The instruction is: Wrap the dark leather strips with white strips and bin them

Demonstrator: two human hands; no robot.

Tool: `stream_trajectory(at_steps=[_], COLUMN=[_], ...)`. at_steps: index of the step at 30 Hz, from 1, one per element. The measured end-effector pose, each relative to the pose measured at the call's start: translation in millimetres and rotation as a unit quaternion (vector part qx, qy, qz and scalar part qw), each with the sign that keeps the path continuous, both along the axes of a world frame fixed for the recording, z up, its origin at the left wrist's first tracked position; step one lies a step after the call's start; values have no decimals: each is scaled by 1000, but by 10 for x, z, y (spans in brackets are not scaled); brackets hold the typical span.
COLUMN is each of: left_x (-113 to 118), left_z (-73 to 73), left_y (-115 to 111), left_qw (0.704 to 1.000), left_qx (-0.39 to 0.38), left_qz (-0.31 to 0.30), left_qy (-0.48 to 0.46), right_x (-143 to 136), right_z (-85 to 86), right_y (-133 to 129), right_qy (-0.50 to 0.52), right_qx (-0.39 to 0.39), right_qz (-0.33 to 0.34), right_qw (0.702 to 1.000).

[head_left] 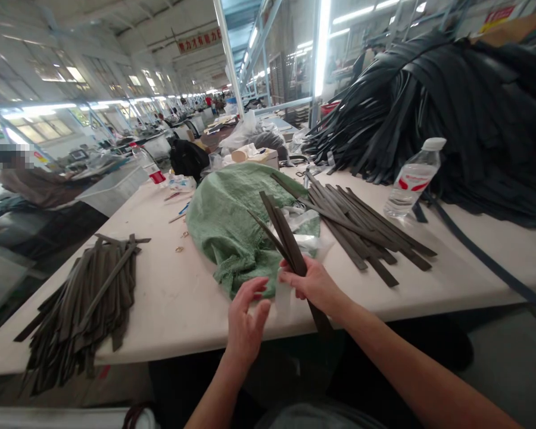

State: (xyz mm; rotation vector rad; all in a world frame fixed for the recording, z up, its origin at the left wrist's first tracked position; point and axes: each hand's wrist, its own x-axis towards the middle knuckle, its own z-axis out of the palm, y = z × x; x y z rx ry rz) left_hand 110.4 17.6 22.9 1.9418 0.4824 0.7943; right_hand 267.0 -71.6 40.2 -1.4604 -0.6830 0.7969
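Observation:
My right hand (pixel 315 286) is wrapped round a few dark flat strips (pixel 288 238), held tilted over the table's front edge. To its left, my left hand (pixel 248 319) is raised with thumb and fingers apart, holding nothing. Behind both hands lies a green woven sack (pixel 223 220) with clear plastic on its right part. More dark strips (pixel 357 226) are spread to the right of the sack, some overlapping it. A thick pile of similar strips (pixel 89 292) rests at the left, hanging over the front edge.
On the pale table (pixel 170 316) stand a water bottle (pixel 413 179) at the right and a red-labelled bottle (pixel 148 164) at the back left. A large heap of black straps (pixel 455 113) fills the back right. Another person (pixel 31 173) is at the far left.

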Motion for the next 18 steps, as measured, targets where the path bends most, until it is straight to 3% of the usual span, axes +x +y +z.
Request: stream_trajectory(at_steps=[2,3,7,11,15,18], left_x=[37,77,305,529,745,897], left_z=[21,39,108,139,222,335], left_y=[-14,-26,-101,-145,-140,-150], left_qw=[979,962,929,893,778,707], left_qx=[-187,-245,-321,-440,-621,-691], left_qz=[-48,-78,-149,-91,3,27], left_qy=[65,91,106,38,-95,-153], right_x=[4,2,18,86,75,-8], right_z=[29,40,92,150,80,-76], right_y=[-40,-60,-174,-487,-978,-1307], right_qy=[-29,-42,-81,-116,-113,-127], right_qx=[-2,-3,-3,-5,-35,-66], right_qz=[3,4,-3,-43,-83,-92], right_qw=[1000,999,997,992,989,985])
